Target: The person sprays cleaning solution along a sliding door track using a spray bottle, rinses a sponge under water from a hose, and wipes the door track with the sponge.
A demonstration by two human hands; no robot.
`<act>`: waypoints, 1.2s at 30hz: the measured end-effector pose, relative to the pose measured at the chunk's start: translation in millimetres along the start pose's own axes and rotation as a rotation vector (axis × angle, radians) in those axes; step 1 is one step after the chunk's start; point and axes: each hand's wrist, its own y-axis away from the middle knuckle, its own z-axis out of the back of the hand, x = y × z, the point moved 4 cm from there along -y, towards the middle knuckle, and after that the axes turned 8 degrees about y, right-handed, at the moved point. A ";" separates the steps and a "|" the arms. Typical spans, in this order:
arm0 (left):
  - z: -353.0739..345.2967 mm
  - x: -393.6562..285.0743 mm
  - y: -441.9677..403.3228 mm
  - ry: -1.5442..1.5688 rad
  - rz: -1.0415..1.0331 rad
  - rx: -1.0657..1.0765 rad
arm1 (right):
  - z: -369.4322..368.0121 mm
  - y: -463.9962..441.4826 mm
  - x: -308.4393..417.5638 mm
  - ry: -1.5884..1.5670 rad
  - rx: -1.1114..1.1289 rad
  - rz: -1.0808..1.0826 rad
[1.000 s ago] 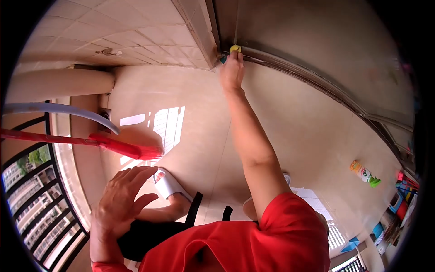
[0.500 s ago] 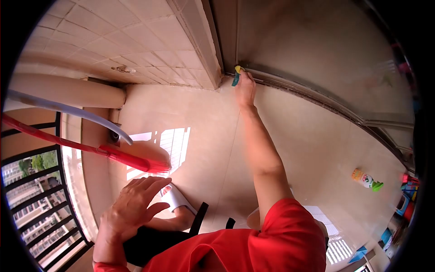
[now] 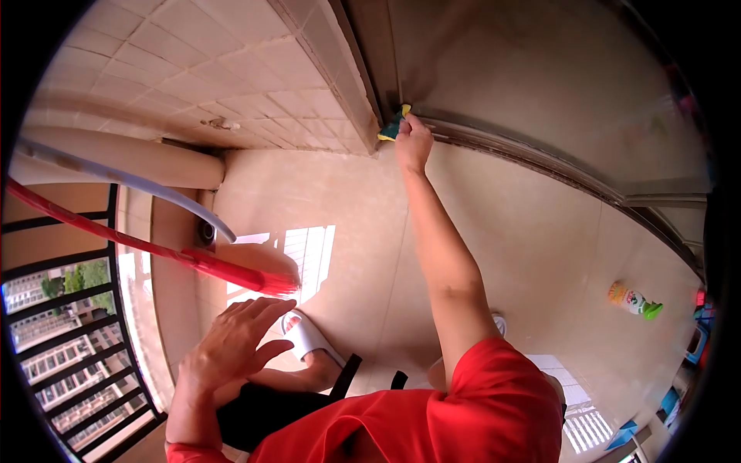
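Observation:
My right hand point(image 3: 414, 143) reaches far forward and pinches a green and yellow sponge point(image 3: 392, 130) at the corner where the door track point(image 3: 494, 143) meets the tiled wall edge. Part of the sponge is hidden behind the fingers. At the lower left, my left hand point(image 3: 238, 342) hangs in the air, fingers apart and holding nothing. Just beyond it is the red broom point(image 3: 224, 268), its bristles near the fingertips but apart from them.
A pale hose point(image 3: 147, 179) curves above the broom handle. Black railings point(image 3: 77, 339) stand at the left. On the floor at the right lies a bottle point(image 3: 633, 300) with a green top. A thick pipe point(image 3: 154, 158) runs along the tiled wall point(image 3: 224, 69).
The sponge has turned and shows more of its green side, still in my right hand. The view has shifted, with the broom and bottle slightly lower and farther right. My left hand keeps its shape.

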 end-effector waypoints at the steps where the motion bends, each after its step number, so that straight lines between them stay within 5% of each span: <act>1: -0.1 -0.4 -0.3 0.002 0.004 0.005 | -1.4 -0.1 0.2 0.020 0.004 0.037; 10: -0.4 0.4 6.7 0.005 0.038 0.006 | 17.8 -8.6 -47.2 0.537 0.217 0.397; 18: -4.0 -0.1 0.8 -0.005 0.013 0.024 | -13.6 -4.2 -17.8 0.358 0.168 0.150; 22: -5.3 0.1 0.4 -0.004 0.019 0.029 | 0.4 -5.1 16.7 0.002 -0.032 -0.079; 29: -5.9 1.2 -3.1 0.001 0.042 0.035 | 49.9 -34.4 106.3 -0.405 -0.125 0.079; 32: -2.8 -0.3 -6.0 -0.018 0.008 0.005 | 24.1 -23.7 50.5 -0.149 -0.153 0.125; 34: -2.6 -1.7 -8.4 -0.003 0.017 0.016 | -11.4 -9.1 -22.6 0.011 0.024 -0.135; 36: -1.4 -1.6 -11.2 -0.007 0.029 0.030 | -22.3 -9.5 -33.1 -0.038 0.012 -0.159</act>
